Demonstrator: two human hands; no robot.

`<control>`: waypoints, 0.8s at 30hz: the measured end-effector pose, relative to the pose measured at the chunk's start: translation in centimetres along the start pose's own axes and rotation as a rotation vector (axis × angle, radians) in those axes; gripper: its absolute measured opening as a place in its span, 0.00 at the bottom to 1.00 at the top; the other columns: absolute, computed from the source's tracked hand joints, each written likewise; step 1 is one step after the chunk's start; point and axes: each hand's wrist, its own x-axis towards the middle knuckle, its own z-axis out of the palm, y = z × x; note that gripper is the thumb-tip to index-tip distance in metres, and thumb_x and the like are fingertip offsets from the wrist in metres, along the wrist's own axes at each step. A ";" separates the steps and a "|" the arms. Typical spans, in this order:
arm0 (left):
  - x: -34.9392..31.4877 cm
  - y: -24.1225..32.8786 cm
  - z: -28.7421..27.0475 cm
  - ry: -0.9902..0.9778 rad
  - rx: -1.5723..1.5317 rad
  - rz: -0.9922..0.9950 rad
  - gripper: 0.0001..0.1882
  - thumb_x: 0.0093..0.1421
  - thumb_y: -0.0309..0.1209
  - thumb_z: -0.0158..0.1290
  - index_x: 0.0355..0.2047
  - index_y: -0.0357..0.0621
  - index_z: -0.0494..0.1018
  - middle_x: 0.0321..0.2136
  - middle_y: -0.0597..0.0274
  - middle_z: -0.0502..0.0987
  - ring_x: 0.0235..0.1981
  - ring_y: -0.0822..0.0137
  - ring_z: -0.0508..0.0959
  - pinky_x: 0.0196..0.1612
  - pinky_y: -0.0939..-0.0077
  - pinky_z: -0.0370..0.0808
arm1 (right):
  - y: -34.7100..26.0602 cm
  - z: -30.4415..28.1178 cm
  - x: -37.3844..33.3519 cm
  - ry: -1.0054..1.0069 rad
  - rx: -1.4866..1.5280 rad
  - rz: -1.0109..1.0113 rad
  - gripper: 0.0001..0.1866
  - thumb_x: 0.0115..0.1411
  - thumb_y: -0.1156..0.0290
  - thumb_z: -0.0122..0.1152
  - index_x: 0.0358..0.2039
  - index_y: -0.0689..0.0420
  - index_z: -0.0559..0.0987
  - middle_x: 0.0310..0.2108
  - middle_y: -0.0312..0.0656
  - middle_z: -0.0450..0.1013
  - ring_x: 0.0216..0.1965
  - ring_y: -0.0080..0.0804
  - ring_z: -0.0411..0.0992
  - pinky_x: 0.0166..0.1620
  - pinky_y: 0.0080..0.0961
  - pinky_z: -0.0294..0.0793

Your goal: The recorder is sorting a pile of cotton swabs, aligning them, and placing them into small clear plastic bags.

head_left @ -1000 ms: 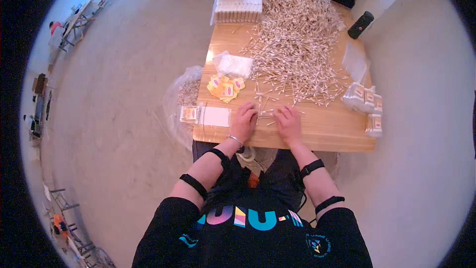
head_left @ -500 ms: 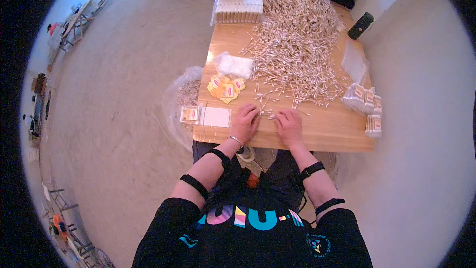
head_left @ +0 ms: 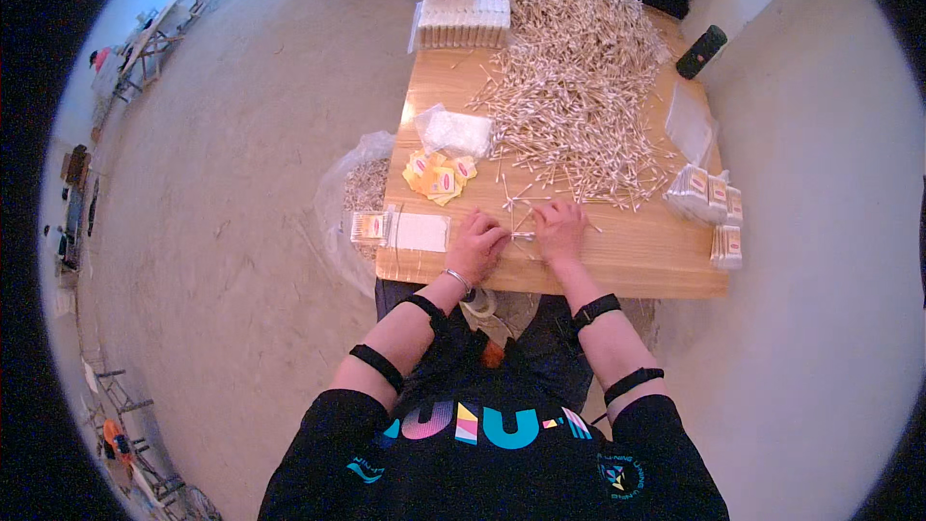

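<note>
Near the front edge of the wooden table, my left hand (head_left: 477, 245) is closed with its fingertips pinched on a few cotton swabs (head_left: 522, 234). Their white tips show in the small gap between my hands. My right hand (head_left: 559, 232) faces it with fingers bent and drawn together at the other end of these swabs; what lies under its fingers is partly hidden. A few loose swabs (head_left: 517, 201) lie crossed just beyond my fingertips. Behind them spreads a big heap of cotton swabs (head_left: 579, 68).
Left of my hands lie a white card (head_left: 422, 232), a filled swab pack (head_left: 370, 226), yellow labels (head_left: 442, 179) and clear bags (head_left: 457, 132). Packed swabs (head_left: 696, 195) sit at the right edge, near a dark cylinder (head_left: 701, 51). Bagged bundles (head_left: 463, 23) stand far left. A wall (head_left: 801, 164) rises at right.
My right hand has shifted slightly left and away from me, its fingers drawn in more. My left fingers have bent inward around the swabs, and the gap between the hands is narrower.
</note>
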 end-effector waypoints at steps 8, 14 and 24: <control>0.0 0.2 -0.2 -0.009 -0.002 0.014 0.06 0.48 0.28 0.56 0.29 0.48 0.75 0.29 0.62 0.70 0.37 0.58 0.72 0.56 0.57 0.63 | -1.8 1.0 1.0 -0.138 0.241 -0.041 0.05 0.49 0.67 0.59 0.27 0.49 0.81 0.26 0.37 0.71 0.34 0.39 0.68 0.41 0.36 0.66; 0.2 0.1 -0.5 -0.040 -0.016 -0.026 0.11 0.48 0.29 0.57 0.33 0.49 0.73 0.33 0.57 0.70 0.41 0.54 0.69 0.55 0.61 0.63 | -2.7 2.2 1.3 -0.237 0.302 -0.147 0.05 0.48 0.68 0.58 0.26 0.50 0.80 0.28 0.39 0.71 0.38 0.39 0.69 0.40 0.36 0.68; 0.7 0.7 -0.5 0.018 0.195 -0.205 0.35 0.51 0.43 0.55 0.54 0.37 0.58 0.55 0.46 0.61 0.59 0.49 0.55 0.61 0.58 0.51 | -1.2 0.8 2.3 -0.122 0.260 -0.126 0.04 0.47 0.75 0.59 0.26 0.53 0.78 0.30 0.41 0.68 0.38 0.42 0.66 0.42 0.35 0.66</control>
